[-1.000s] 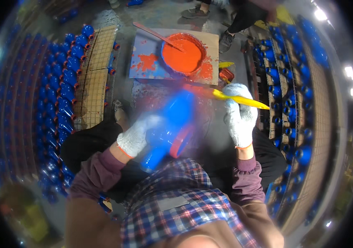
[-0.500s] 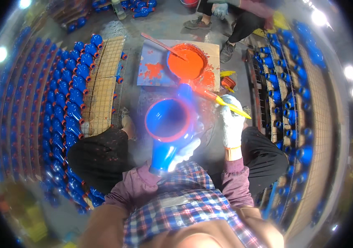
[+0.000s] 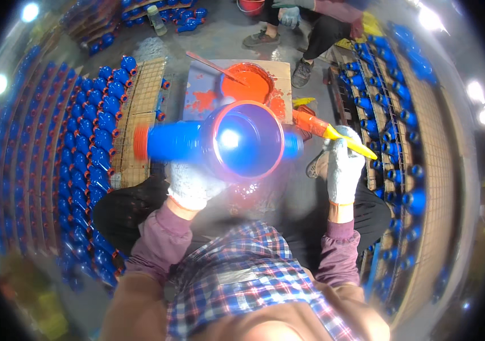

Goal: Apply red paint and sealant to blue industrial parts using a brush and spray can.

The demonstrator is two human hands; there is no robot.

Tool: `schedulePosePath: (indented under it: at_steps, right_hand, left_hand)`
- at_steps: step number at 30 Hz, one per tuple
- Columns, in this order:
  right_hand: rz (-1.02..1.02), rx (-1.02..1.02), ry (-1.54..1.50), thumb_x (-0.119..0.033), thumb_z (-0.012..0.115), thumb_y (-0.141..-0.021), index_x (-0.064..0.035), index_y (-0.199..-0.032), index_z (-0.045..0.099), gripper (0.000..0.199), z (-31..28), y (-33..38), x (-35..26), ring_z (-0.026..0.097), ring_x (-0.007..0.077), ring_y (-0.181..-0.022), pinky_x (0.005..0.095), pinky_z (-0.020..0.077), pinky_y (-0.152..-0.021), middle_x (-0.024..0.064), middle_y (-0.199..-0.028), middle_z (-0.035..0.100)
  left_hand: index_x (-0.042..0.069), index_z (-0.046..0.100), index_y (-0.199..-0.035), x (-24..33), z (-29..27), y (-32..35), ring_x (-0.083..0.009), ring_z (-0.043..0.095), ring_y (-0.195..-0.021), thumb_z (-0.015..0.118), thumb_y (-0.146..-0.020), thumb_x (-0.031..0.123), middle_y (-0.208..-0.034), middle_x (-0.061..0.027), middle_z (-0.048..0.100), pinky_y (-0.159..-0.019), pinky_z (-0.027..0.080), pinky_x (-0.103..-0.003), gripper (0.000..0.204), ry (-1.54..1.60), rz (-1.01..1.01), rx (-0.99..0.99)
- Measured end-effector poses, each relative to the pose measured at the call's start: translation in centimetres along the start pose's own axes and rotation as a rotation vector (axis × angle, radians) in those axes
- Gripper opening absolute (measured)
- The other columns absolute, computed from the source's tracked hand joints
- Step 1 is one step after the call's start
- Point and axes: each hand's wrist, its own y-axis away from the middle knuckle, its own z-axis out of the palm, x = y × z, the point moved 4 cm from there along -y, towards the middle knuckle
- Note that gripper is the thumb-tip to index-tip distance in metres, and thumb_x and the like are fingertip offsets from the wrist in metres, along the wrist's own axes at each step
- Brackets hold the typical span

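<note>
A blue pipe fitting [image 3: 181, 142] is held up over my lap, its wide round mouth facing up with a red rim. Its left neck ends in a red-painted ring, while the plain blue neck at the right shows no red. My left hand [image 3: 194, 186], in a white glove, is closed round the fitting from below; its fingertips are hidden behind it. In my gloved right hand [image 3: 344, 167] is a paintbrush [image 3: 312, 123] with a yellow handle and orange-red bristles. The bristles are just right of the fitting's right neck, apparently not touching it.
Beyond the fitting, a pan of orange-red paint [image 3: 248, 82] with a stick [image 3: 211, 63] in it stands on a paint-spotted board [image 3: 194, 85]. Racks of blue fittings flank me, left [image 3: 106, 122] and right [image 3: 390, 148]. A co-worker's gloved hand [image 3: 289, 17] and legs are ahead.
The fitting has turned: its red-ringed neck now points left, and its mouth has risen toward me. My left hand has moved left under it. My right hand and brush have shifted right.
</note>
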Motion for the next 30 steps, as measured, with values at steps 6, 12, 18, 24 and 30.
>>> schedulePosePath:
  at_steps: [6, 12, 18, 24, 30]
  right_hand:
    - [0.085, 0.022, 0.145, -0.014, 0.064, -0.102, 0.0017, -0.123, 0.066, 0.027, 1.4, -3.2, -1.5, 0.06, 0.0095, -0.077, 0.024, 0.0501, -0.072, 0.0058, -0.1, 0.067]
    - [-0.021, -0.314, 0.55, -0.031, 0.065, -0.101, 0.0006, -0.101, 0.07, 0.032, 5.3, -8.7, 0.9, 0.059, 0.0136, -0.064, 0.0297, 0.0467, -0.061, 0.006, -0.077, 0.067]
    - [-0.15, -0.553, 0.821, -0.04, 0.06, -0.099, 0.0003, -0.097, 0.067, 0.041, 9.0, -9.0, 6.9, 0.067, 0.0414, -0.08, 0.0489, 0.0515, -0.07, 0.0229, -0.083, 0.068]
    - [-0.246, -0.582, 0.841, -0.036, 0.061, -0.101, 0.0008, -0.107, 0.068, 0.038, 8.9, -6.5, 5.7, 0.069, 0.0383, -0.085, 0.0442, 0.0525, -0.076, 0.0205, -0.09, 0.07]
    - [-0.484, -0.541, 0.705, -0.021, 0.066, -0.098, -0.0034, -0.103, 0.066, 0.018, 7.8, -3.3, 1.4, 0.066, 0.0358, -0.075, 0.0418, 0.0527, -0.066, 0.0157, -0.087, 0.066]
  left_hand:
    - [0.008, 0.047, -0.149, -3.8, -0.2, -1.6, -0.0306, 0.061, -0.126, 0.056, -0.1, 0.053, -0.144, -0.0137, 0.058, -0.105, 0.053, -0.05, 0.067, 0.651, -0.614, -0.13]
    - [0.003, 0.054, -0.138, -4.4, 1.0, -4.2, -0.0218, 0.062, -0.122, 0.079, -0.084, 0.041, -0.132, -0.0097, 0.064, -0.1, 0.054, -0.04, 0.07, -0.38, -0.275, -0.482]
    - [0.003, 0.059, -0.126, -2.2, 2.8, -4.6, -0.0398, 0.061, -0.098, 0.082, -0.068, 0.048, -0.11, -0.0204, 0.059, -0.085, 0.054, -0.049, 0.076, -1.243, 0.117, -0.547]
    - [0.0, 0.058, -0.127, -0.9, 4.1, -4.4, -0.0389, 0.06, -0.095, 0.076, -0.069, 0.044, -0.108, -0.0202, 0.056, -0.081, 0.057, -0.049, 0.075, -1.473, 0.223, -0.621]
    - [0.003, 0.059, -0.126, -0.1, 4.0, -4.5, -0.0386, 0.064, -0.098, 0.08, -0.065, 0.044, -0.11, -0.0185, 0.062, -0.08, 0.058, -0.047, 0.077, -1.457, 0.13, -0.605]
